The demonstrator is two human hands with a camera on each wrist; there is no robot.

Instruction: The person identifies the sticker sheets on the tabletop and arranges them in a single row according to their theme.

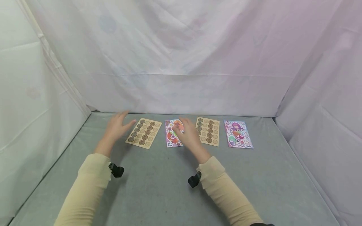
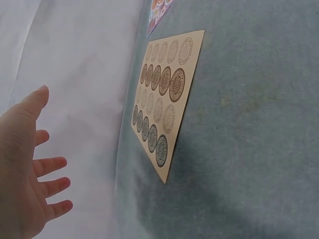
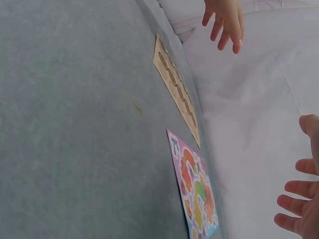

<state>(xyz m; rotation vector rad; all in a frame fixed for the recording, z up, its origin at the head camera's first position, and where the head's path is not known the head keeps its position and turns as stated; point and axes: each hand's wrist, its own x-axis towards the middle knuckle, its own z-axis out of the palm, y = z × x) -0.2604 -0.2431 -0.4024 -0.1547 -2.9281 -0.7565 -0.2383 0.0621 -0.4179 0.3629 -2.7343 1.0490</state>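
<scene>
My left hand (image 1: 116,128) hovers at the left of a tan sheet of round seal stickers (image 1: 144,133), fingers spread and holding nothing. That same tan sheet (image 2: 167,94) lies flat beside the hand (image 2: 22,164) in the left wrist view. Above a colourful cartoon sticker sheet (image 1: 170,140) is my right hand (image 1: 189,134), also empty, thumb and fingers apart; it hides part of that sheet's right side. In the right wrist view the fingers of the right hand (image 3: 299,201) are relaxed, off the colourful sheet (image 3: 194,186).
A second tan seal-sticker sheet (image 1: 210,133) lies just right of my right hand. Farther right is a purple sticker sheet with a mermaid figure (image 1: 238,135). All lie in a row on a grey cloth-covered table (image 1: 158,185), with white curtains (image 1: 181,94) behind and at both sides.
</scene>
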